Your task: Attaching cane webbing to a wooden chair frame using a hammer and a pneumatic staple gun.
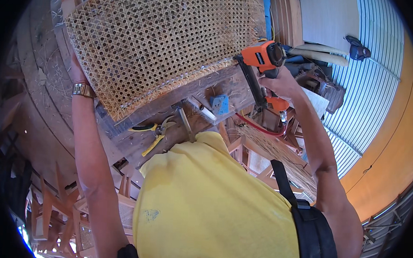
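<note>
A woven cane panel (159, 48) with frayed edges lies over a wooden frame on the bench. My left hand (78, 70), wearing a metal watch, is at the panel's left edge, its fingers mostly hidden behind it. My right hand (280, 84) is wrapped round the grip of an orange and black nail gun (261, 56), whose nose sits at the panel's lower right edge. A red hose (271, 132) runs from the gun. Below the panel are a blue block (219, 103), a metal tube (201, 109), a hammer (185, 122) and yellow-handled cutters (159, 138).
A weathered wooden bench (44, 89) stretches to the left, strewn with cane scraps. Boards (285, 17) and rolled material (325, 56) are at the upper right, beside corrugated sheeting (368, 113). Wooden chair frames (53, 205) and loose cane strands (279, 162) lie below bench level.
</note>
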Demonstrator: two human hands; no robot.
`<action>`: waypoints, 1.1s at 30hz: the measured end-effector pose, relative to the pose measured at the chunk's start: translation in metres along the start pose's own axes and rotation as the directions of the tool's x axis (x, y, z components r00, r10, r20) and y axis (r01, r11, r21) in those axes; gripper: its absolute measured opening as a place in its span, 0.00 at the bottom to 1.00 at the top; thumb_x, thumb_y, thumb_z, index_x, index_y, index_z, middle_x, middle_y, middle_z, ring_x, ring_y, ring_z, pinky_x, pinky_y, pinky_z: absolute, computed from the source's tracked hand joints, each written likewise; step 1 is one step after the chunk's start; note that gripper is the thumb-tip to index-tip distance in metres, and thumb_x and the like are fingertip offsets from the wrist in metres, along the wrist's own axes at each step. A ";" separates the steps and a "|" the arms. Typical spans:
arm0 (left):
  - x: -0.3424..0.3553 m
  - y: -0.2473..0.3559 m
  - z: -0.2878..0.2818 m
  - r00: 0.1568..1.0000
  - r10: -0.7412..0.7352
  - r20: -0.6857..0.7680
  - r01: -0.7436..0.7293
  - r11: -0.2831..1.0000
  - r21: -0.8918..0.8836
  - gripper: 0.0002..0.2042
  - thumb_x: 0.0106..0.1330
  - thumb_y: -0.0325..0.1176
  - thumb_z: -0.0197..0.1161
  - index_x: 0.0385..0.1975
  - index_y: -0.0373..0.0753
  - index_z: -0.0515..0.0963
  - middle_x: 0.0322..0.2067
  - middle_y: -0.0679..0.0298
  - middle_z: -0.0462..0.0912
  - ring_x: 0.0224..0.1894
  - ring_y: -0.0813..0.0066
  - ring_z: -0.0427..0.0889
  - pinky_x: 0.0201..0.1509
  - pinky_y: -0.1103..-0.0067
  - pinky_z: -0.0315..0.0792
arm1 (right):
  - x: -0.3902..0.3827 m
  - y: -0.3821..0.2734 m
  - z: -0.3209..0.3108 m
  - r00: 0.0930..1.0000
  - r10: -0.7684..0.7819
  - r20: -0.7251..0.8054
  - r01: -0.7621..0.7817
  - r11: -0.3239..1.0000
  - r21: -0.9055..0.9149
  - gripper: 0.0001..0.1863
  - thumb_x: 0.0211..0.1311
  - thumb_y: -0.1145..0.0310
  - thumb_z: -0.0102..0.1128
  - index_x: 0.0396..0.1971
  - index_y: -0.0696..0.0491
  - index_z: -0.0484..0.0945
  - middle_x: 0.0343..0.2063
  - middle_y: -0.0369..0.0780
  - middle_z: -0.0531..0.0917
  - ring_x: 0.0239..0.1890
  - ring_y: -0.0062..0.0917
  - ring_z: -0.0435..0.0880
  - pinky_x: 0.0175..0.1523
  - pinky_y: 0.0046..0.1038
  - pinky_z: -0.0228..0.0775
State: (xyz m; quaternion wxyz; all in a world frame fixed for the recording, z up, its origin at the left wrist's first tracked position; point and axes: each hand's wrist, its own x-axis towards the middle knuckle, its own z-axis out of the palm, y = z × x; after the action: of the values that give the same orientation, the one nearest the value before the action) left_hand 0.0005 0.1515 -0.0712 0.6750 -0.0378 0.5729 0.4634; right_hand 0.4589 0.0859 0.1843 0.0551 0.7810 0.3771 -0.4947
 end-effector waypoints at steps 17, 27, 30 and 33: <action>0.009 -0.003 -0.008 1.000 0.013 0.007 -0.013 1.000 -0.008 0.36 0.63 0.62 0.49 0.64 0.40 0.66 0.57 0.53 0.74 0.53 0.55 0.78 0.53 0.61 0.76 | -0.005 0.020 -0.013 0.998 -0.005 -0.057 0.010 0.996 0.092 0.14 0.51 0.73 0.62 0.40 0.57 0.78 0.18 0.33 0.75 0.17 0.17 0.74 0.24 0.22 0.69; 0.004 -0.001 -0.003 1.000 0.016 -0.003 -0.016 0.999 0.028 0.36 0.65 0.62 0.47 0.65 0.40 0.64 0.59 0.53 0.73 0.53 0.54 0.77 0.53 0.60 0.76 | 0.001 0.022 -0.016 0.999 0.011 -0.050 -0.007 0.997 0.076 0.14 0.52 0.72 0.63 0.39 0.57 0.78 0.17 0.33 0.75 0.16 0.18 0.75 0.23 0.22 0.68; 0.004 -0.001 -0.003 1.000 0.019 -0.011 -0.019 1.000 0.023 0.36 0.65 0.61 0.47 0.65 0.40 0.64 0.59 0.53 0.73 0.54 0.54 0.77 0.53 0.60 0.76 | 0.002 0.020 -0.014 0.999 0.020 -0.050 -0.016 0.998 0.062 0.13 0.52 0.72 0.64 0.39 0.57 0.78 0.17 0.33 0.75 0.17 0.18 0.76 0.23 0.22 0.68; 0.002 -0.001 -0.002 1.000 0.021 -0.020 -0.021 1.000 0.000 0.34 0.66 0.60 0.48 0.62 0.39 0.67 0.56 0.54 0.76 0.51 0.57 0.79 0.50 0.63 0.77 | 0.004 0.018 -0.013 0.996 0.063 -0.056 -0.060 0.997 0.046 0.08 0.52 0.72 0.61 0.32 0.56 0.76 0.18 0.34 0.76 0.17 0.19 0.75 0.24 0.25 0.68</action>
State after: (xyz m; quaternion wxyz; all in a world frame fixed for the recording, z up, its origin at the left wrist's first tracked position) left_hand -0.0008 0.1512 -0.0744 0.6644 -0.0365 0.5800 0.4699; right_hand 0.4807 0.0813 0.1821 0.0420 0.8072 0.3433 -0.4783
